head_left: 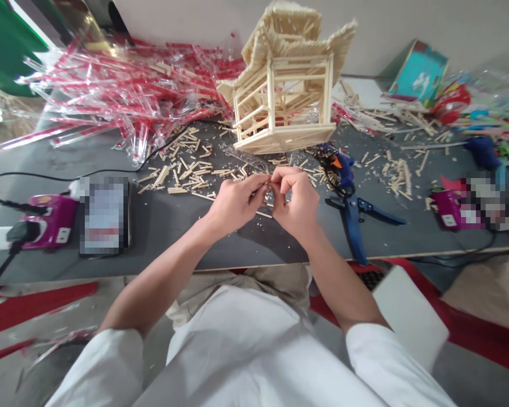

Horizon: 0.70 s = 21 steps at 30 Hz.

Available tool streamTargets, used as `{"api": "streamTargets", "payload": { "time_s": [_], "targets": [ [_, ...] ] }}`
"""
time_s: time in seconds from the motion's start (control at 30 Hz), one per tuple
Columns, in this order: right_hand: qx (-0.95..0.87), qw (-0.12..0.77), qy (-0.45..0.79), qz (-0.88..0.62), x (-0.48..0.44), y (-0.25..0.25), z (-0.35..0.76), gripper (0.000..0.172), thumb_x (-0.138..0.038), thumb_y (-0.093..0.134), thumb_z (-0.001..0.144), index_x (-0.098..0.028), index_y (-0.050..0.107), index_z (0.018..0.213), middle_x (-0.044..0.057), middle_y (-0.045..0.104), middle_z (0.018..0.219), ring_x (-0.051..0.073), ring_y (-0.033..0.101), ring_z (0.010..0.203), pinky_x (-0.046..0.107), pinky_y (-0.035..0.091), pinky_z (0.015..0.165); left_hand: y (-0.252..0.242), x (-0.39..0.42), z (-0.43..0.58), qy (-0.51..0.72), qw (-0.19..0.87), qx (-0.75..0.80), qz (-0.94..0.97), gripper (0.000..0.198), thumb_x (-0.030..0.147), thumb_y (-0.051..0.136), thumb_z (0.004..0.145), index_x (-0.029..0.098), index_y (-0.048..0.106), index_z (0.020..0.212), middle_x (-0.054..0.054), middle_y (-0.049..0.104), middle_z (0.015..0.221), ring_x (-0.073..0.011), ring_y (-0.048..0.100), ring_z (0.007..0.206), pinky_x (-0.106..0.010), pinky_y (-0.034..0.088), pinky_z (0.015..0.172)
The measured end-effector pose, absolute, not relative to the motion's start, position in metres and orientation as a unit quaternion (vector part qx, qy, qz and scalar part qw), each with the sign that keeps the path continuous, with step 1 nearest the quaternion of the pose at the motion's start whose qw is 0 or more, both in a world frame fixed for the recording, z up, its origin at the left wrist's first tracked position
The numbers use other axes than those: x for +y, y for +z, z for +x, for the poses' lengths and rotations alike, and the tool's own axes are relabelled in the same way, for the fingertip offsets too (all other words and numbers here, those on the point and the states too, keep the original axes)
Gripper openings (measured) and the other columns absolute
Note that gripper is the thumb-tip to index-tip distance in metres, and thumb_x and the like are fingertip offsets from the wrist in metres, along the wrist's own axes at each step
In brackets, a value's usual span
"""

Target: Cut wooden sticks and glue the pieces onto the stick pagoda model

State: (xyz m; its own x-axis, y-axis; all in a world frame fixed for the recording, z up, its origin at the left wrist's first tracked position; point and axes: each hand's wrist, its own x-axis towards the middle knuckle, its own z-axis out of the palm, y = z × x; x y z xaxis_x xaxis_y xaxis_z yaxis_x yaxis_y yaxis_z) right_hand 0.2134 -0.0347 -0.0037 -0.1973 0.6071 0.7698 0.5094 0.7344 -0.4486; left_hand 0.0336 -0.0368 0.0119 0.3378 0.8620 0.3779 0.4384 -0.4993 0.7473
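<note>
Over the dark grey table my left hand (240, 199) and my right hand (296, 199) meet fingertip to fingertip. Both are closed in a pinch, and whatever lies between the fingers is too small and hidden to name. Behind them stands a pavilion-like model (271, 107) built of thin pale wooden sticks, with a ragged tiered roof. Short cut stick pieces (190, 169) lie scattered to the left of and beyond my hands. To the right of my right hand rests a blue hand cutter (353, 226), its handles spread. A blue glue gun (341, 164) lies just beyond it.
A large heap of red and clear plastic wrappers (139, 85) fills the back left. At the left are a phone (105, 217) and a purple power strip (53, 220) with black cables. Another purple power strip (453, 209) and a teal box (419, 73) stand at the right.
</note>
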Motion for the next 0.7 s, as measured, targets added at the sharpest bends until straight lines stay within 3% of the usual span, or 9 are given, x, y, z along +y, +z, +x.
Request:
{"api": "streamTargets", "payload": {
  "time_s": [0.23,0.5,0.7],
  "targets": [
    [-0.784,0.514,0.072,-0.341,-0.036,0.0,0.215,0.025,-0.005,0.047,0.097,-0.028,0.037,0.091,0.002,0.061,0.096,0.016,0.061,0.089,0.034,0.052,0.078,0.018,-0.037,0.033,0.396,0.381,0.398,0.735,0.019,0.024,0.057,0.099,0.017,0.074,0.105,-0.001,0.078,0.088,-0.0171,0.082,0.08,-0.017,0.059,0.063],
    [-0.778,0.516,0.114,-0.341,-0.037,0.001,0.218,0.027,-0.009,0.055,0.096,-0.028,0.036,0.089,0.0,0.061,0.093,0.015,0.06,0.084,0.033,0.051,0.074,0.018,-0.031,0.032,0.404,0.539,0.373,0.638,0.028,0.039,0.067,0.097,0.015,0.08,0.104,-0.004,0.078,0.093,-0.0174,0.078,0.078,-0.029,0.07,0.072],
    [-0.774,0.509,0.139,-0.352,-0.04,0.006,0.219,0.029,-0.013,0.056,0.098,-0.028,0.034,0.087,-0.001,0.062,0.092,0.014,0.06,0.08,0.031,0.052,0.069,0.022,-0.026,0.029,0.39,0.553,0.373,0.635,0.03,0.042,0.07,0.094,0.014,0.082,0.096,-0.002,0.074,0.078,-0.0139,0.072,0.068,-0.028,0.071,0.066]
  ]
}}
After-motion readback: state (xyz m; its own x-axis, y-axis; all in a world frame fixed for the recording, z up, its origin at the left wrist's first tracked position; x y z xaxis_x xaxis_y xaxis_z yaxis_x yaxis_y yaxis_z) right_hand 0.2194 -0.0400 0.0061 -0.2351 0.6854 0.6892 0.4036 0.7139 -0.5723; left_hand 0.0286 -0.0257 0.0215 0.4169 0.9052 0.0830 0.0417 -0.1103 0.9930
